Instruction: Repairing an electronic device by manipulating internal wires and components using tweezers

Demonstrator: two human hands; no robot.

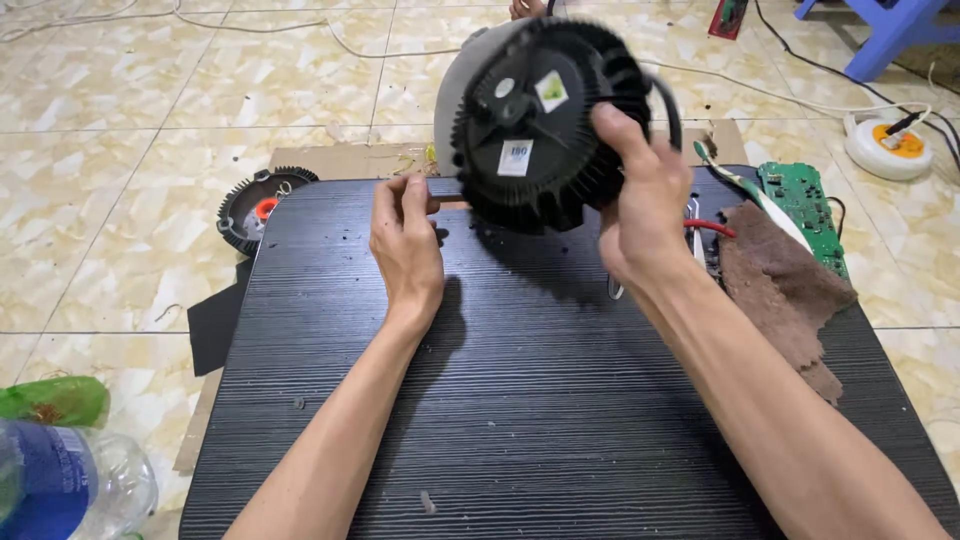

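Hands first: your right hand (640, 200) is closed around the right rim of the round black finned housing (545, 125), thumb laid over the front fins and the other fingers hidden behind it, so the whole weight hangs from that one grip. It is held up off the black ribbed tabletop (540, 400), tilted so its flat face with the two small stickers looks back at you, its pale grey shell (455, 85) pointing away toward the tiled floor (110, 110).

Your left hand (403, 235) lies down on the tabletop, just left of and below the housing, fingers pressed together and curled on a small dark flat piece (440, 188) at the far edge (what the piece is, I cannot tell). So the housing sits up and to the right of your left hand, near but not touching it; the right hand is the one on it.

Count of things: one housing in hand, one smaller black toothed disc (262, 205) with a red centre lying on the floor beyond the tabletop's left far corner, well apart from both hands. One green circuit board (805, 210) and one brown rag (785, 290) lie on the right side, with a red wire (712, 226) next to your right wrist. One clear plastic bottle (70, 485) lies at bottom left, one white round socket reel (888, 145) at far right.
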